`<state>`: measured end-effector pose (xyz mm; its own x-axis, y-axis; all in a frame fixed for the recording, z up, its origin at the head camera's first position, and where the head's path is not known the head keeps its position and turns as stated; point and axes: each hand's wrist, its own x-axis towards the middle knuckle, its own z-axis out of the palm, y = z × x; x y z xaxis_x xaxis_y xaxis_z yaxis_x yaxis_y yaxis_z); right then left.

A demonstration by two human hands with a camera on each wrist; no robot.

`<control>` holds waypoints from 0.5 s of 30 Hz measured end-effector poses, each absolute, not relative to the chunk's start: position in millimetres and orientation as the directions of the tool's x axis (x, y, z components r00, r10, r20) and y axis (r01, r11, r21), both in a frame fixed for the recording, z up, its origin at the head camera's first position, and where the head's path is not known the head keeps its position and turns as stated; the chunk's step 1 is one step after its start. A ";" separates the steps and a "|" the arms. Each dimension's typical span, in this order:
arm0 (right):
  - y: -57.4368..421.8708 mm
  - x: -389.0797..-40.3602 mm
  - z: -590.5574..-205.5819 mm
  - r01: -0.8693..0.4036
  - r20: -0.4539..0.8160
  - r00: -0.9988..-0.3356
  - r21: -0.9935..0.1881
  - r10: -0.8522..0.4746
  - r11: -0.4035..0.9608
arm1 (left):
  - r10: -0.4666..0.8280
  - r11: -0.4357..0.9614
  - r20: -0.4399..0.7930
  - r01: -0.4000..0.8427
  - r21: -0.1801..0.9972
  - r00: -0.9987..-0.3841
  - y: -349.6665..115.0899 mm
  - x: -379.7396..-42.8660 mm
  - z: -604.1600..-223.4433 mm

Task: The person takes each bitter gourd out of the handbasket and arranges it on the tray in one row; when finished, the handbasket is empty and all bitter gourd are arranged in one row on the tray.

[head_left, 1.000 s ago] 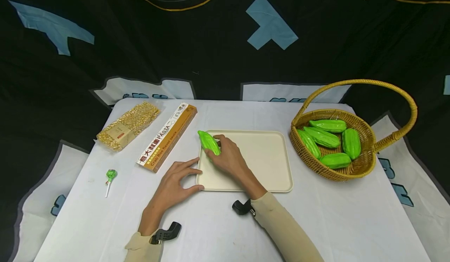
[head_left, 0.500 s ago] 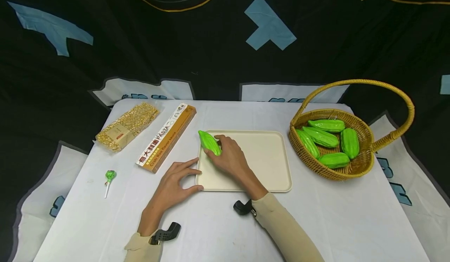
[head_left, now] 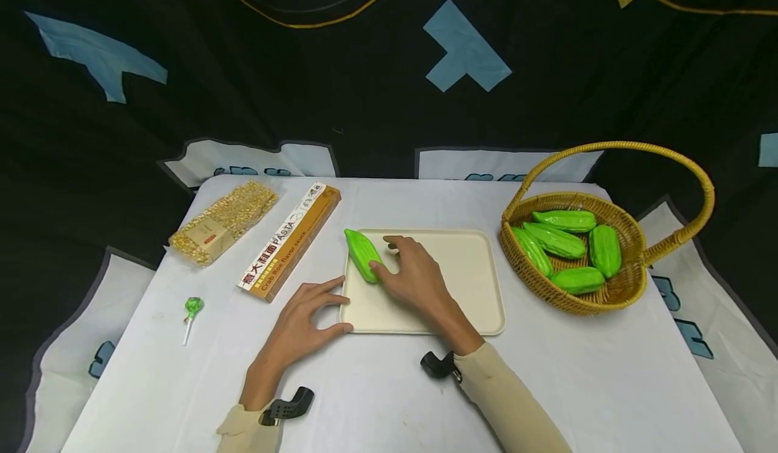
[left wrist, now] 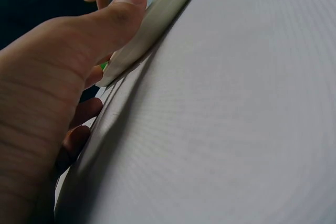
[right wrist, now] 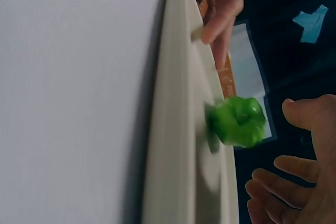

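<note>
A white-covered surface [head_left: 389,389] stands before a black backdrop [head_left: 292,82] with pale blue shapes on it. At the far left corner of a cream tray [head_left: 452,274] lies a green ridged gourd [head_left: 361,255], set on a slant, its pointed far tip reaching past the left rim as the head camera sees it. Its glossy, evenly coloured skin suggests a moulded imitation: probably light, stiff and hard to bruise, a little slippery on the shine, though the lengthwise ridges should give fingertips some purchase. The best hold would likely be across the thick middle, thumb on one flank and fingers on the other; the tapered tip would let it swivel.

The right hand [head_left: 418,279] is just beside it, thumb and fingers apart, with a gap to the gourd showing in the right wrist view. The left hand [head_left: 304,319] is at the tray's near left edge, fingers spread and thumb by the corner; how firmly it bears on the rim cannot be told. The tray looks thin and rigid, easily slid if pushed.

Farther out, a pasta box [head_left: 290,242], a bag of yellow kernels [head_left: 234,218] and a lollipop [head_left: 194,306] lie to the left; to the right, a wicker basket [head_left: 530,275] holds five similar gourds [head_left: 554,240].
</note>
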<state>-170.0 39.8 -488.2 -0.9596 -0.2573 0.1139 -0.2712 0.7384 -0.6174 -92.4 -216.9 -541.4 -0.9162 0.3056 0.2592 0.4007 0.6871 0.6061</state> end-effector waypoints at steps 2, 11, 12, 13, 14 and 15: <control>45.0 -168.8 -485.9 -0.280 0.126 -0.957 -0.620 -0.259 0.733 | 0.305 0.690 0.256 0.398 0.604 -0.917 -217.2 -91.9 -541.7; 67.8 -165.7 -468.6 -0.312 0.195 -0.950 -0.647 -0.245 0.695 | 0.308 0.686 0.279 0.416 0.597 -0.910 -218.6 -91.2 -541.1; 71.5 -165.2 -466.9 -0.315 0.198 -0.949 -0.650 -0.246 0.692 | 0.308 0.685 0.277 0.415 0.599 -0.910 -218.3 -91.1 -541.2; 75.8 -164.9 -465.7 -0.318 0.203 -0.948 -0.651 -0.246 0.689 | 0.309 0.684 0.274 0.412 0.602 -0.911 -217.9 -91.0 -541.2; 80.3 -164.8 -464.7 -0.321 0.209 -0.947 -0.652 -0.245 0.687 | 0.309 0.683 0.269 0.410 0.604 -0.912 -217.5 -91.0 -541.1; 85.2 -164.6 -463.6 -0.324 0.213 -0.946 -0.653 -0.244 0.684 | 0.310 0.683 0.266 0.409 0.606 -0.913 -217.1 -91.0 -540.9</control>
<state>-164.6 85.2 -463.6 -0.9460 -0.2442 0.2134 -0.3240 0.6844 -0.6531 -91.0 -217.1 -540.9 -0.9127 0.3104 0.2659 0.4086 0.6828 0.6057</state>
